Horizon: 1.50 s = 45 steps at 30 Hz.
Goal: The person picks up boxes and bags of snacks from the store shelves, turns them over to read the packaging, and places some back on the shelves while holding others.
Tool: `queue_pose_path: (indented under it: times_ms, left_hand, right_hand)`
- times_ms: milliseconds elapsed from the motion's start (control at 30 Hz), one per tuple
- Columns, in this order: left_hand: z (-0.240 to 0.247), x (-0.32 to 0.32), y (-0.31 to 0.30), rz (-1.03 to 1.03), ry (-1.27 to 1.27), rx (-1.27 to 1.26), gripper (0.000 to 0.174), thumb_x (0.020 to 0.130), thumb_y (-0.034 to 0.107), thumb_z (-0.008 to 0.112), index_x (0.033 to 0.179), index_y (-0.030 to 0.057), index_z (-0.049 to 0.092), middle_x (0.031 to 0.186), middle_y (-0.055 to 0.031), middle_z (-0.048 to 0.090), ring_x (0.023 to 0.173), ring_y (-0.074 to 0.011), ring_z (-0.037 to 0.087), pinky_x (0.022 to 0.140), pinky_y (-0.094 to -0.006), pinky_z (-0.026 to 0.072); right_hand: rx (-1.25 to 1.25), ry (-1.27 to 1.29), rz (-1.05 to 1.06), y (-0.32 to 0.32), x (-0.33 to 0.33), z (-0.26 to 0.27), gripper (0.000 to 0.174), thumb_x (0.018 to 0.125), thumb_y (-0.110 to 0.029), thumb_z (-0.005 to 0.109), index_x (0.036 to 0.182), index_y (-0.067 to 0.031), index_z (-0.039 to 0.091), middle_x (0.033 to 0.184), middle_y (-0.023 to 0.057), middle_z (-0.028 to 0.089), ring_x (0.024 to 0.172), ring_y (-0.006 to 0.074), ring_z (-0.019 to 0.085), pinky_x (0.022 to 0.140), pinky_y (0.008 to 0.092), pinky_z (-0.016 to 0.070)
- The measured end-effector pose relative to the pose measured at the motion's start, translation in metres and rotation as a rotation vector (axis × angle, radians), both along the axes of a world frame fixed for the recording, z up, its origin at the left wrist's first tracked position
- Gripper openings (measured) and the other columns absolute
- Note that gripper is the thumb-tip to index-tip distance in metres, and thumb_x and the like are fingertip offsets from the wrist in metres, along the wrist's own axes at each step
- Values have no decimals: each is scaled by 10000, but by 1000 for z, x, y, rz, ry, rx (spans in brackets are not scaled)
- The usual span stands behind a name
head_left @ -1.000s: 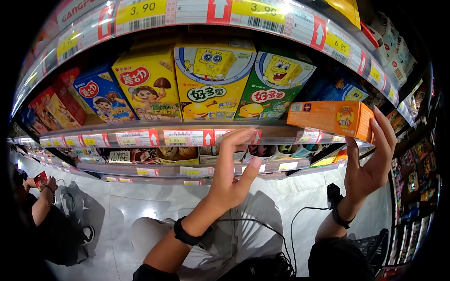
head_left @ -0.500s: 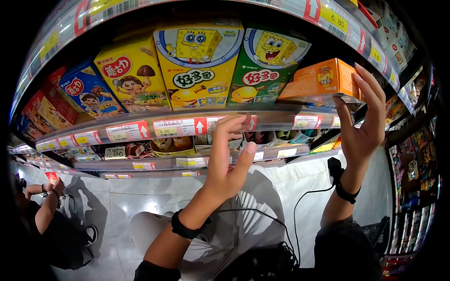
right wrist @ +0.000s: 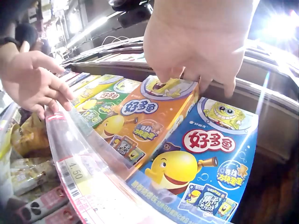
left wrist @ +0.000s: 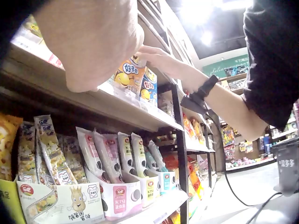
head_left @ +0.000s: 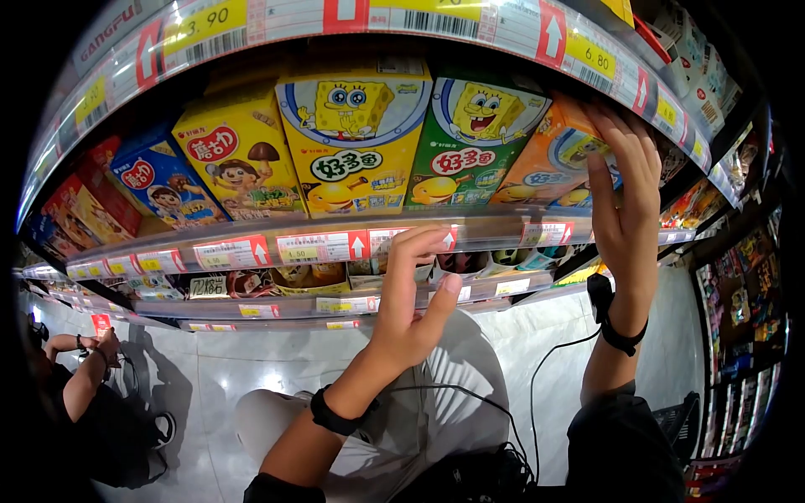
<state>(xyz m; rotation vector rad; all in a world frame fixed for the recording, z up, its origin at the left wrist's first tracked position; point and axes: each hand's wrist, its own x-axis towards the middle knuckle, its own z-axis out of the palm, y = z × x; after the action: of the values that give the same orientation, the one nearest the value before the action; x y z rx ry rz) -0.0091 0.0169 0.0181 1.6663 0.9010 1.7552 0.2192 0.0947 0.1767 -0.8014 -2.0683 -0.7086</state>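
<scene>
An orange cartoon box (head_left: pixel 545 159) stands on the shelf between a green box (head_left: pixel 470 138) and a blue box (right wrist: pixel 205 154), its front facing out. My right hand (head_left: pixel 629 180) reaches over the orange box's upper right part, fingers extended; in the right wrist view the fingertips of the right hand (right wrist: pixel 196 46) touch its top edge beside the blue box. Further left, my left hand (head_left: pixel 411 302) is held at the shelf's front edge by the price strip (head_left: pixel 323 247), fingers slightly bent and holding nothing.
Yellow boxes (head_left: pixel 356 151) and a smaller blue box (head_left: pixel 163 180) fill the left of the shelf. Above runs a price rail (head_left: pixel 457 25); bagged snacks (left wrist: pixel 133 163) stand below. At far left a person (head_left: pixel 88 402) is low near the floor. A black cable (head_left: pixel 537 377) hangs below my right wrist.
The orange box was lying with its side showing at the shelf's edge; it now stands upright in the row, front outward. My right hand has moved left and over its top. My left hand has barely moved.
</scene>
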Motion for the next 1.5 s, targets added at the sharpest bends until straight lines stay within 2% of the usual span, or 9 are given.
queue_pose_path:
  times_ms: [267, 700, 800, 1067, 1267, 1333, 1367, 1467, 1500]
  left_hand:
    - [0, -1, 0, -31, -3, 13, 496, 1023, 206, 599, 1453, 7, 451, 1464, -166, 516, 1259, -258, 557, 1132, -428, 401]
    - [2, -1, -2, -50, -35, -24, 485, 1012, 182, 600, 1441, 1, 463, 1434, -155, 500, 1269, -250, 544, 1164, -449, 389]
    - [4, -2, -3, -26, -54, -14, 481, 990, 135, 662, 1407, -29, 486, 1374, -185, 523, 1216, -274, 582, 1087, -405, 447]
    - [1, 0, -1, -81, -146, -10, 511, 997, 119, 652, 1442, -26, 447, 1395, -178, 514, 1221, -261, 578, 1089, -399, 449]
    - [5, -1, -3, -99, -137, -80, 561, 979, 131, 684, 1456, -21, 430, 1395, -173, 514, 1210, -258, 573, 1087, -389, 447]
    - [9, -2, -6, -117, -173, -89, 631, 948, 145, 737, 1465, -21, 415, 1397, -169, 512, 1212, -248, 571, 1082, -385, 452]
    - [10, -3, -7, -135, -207, -95, 704, 917, 158, 790, 1474, -21, 399, 1399, -164, 511, 1214, -239, 569, 1077, -382, 457]
    - [12, 1, -10, -228, -386, -32, 865, 832, 162, 892, 1495, -13, 365, 1378, -137, 532, 1210, -202, 565, 1022, -355, 490]
    - [10, -1, -9, -207, -334, -13, 902, 799, 146, 929, 1490, 2, 368, 1302, -99, 592, 1082, -128, 608, 852, -272, 532]
  right_hand:
    - [27, -62, -134, 9, -8, -1, 399, 1060, -205, 588, 1432, -63, 608, 1391, 164, 633, 1347, 351, 525, 1208, 515, 252]
    - [10, -86, -29, -4, -52, -8, 674, 887, -250, 780, 1494, -81, 539, 1532, 101, 548, 1446, 355, 439, 1255, 607, 158]
    - [13, -53, 22, -5, -52, -11, 701, 870, -224, 797, 1497, -70, 524, 1543, 113, 541, 1450, 357, 442, 1253, 615, 154]
    - [23, 100, 292, -4, -47, -26, 641, 803, -105, 876, 1339, -85, 525, 1523, 187, 556, 1421, 380, 501, 1242, 650, 181]
    - [40, 138, 505, -17, -38, -10, 693, 728, 4, 910, 1303, -34, 525, 1423, 285, 578, 1284, 381, 621, 1032, 441, 553]
    - [-34, 297, 639, -26, -33, -9, 679, 771, 1, 881, 1332, -17, 499, 1439, 339, 529, 1302, 393, 603, 1052, 451, 545]
    - [-105, 320, 628, -36, -32, -9, 601, 914, -53, 759, 1430, -55, 452, 1521, 342, 454, 1394, 386, 531, 1146, 490, 487]
    - [-308, 500, 621, -46, -30, -11, 623, 888, -128, 784, 1406, 18, 469, 1457, 326, 521, 1337, 347, 579, 1131, 455, 483]
    - [-362, 590, 628, -46, -31, -16, 639, 889, -125, 780, 1424, 37, 470, 1449, 290, 547, 1327, 315, 585, 1137, 434, 463]
